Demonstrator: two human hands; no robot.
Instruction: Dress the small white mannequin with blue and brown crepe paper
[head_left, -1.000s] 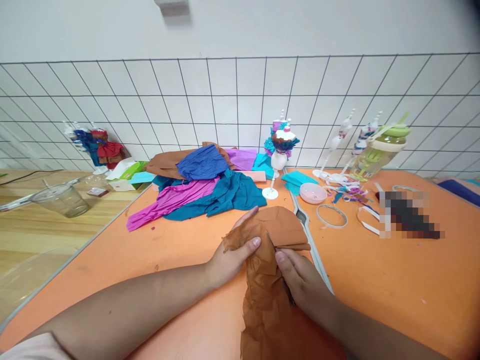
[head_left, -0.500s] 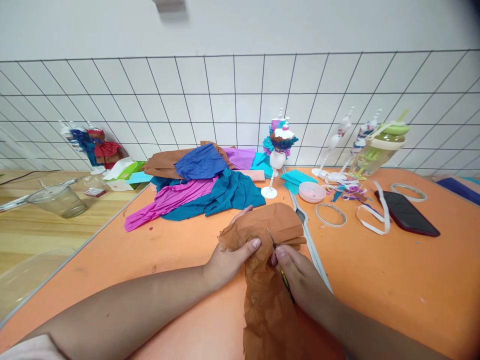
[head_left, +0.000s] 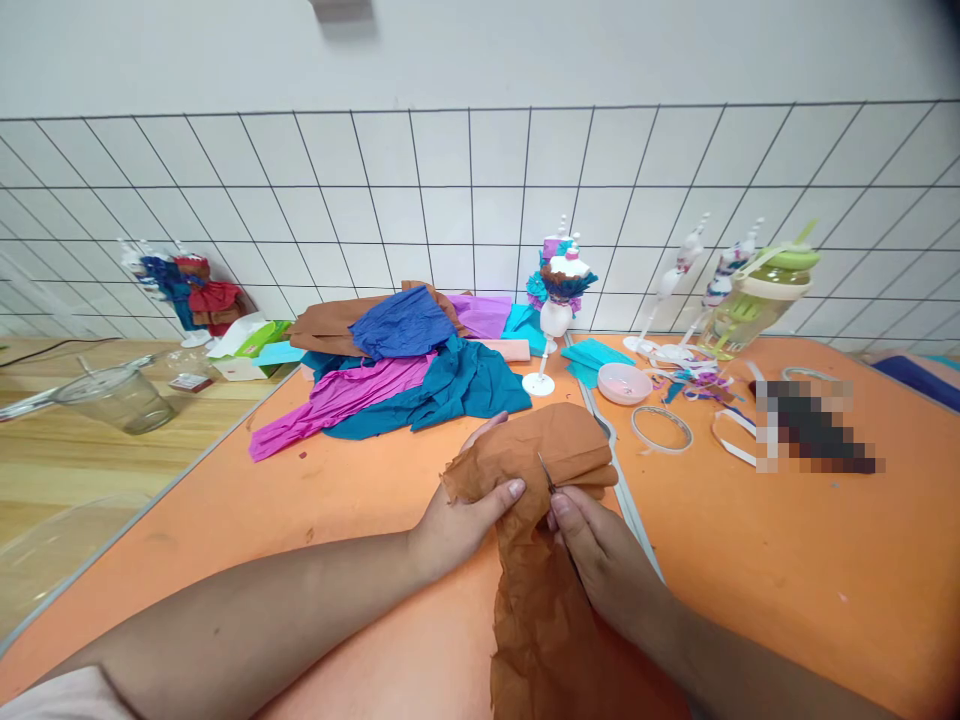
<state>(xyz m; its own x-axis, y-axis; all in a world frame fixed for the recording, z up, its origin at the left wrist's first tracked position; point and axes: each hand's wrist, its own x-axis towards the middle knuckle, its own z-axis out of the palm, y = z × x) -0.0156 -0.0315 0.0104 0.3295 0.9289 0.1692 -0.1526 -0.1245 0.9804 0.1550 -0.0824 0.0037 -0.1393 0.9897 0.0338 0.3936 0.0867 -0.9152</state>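
My left hand [head_left: 469, 515] is closed on a sheet of brown crepe paper [head_left: 555, 440], thumb on top and the other fingers underneath. The paper is folded in layers at its far end, and a long crinkled strip hangs down toward me. My right hand [head_left: 600, 545] grips a small pair of scissors [head_left: 547, 472]. One thin blade lies over the brown paper, beside my left thumb. The handles are mostly hidden by my right hand and the paper.
Behind my hands lies a pile of crepe paper [head_left: 472, 385]. A small mannequin on a stand [head_left: 555, 320], a pink bowl [head_left: 625, 384], a tape roll [head_left: 661, 430] and a green-lidded bottle [head_left: 757, 295] stand right of it. A clear cup [head_left: 116, 400] is at left.
The brown paper has shifted slightly to the right, and its hanging strip has swung right. The scissors' yellow handle part is now covered. Both hands keep their hold.
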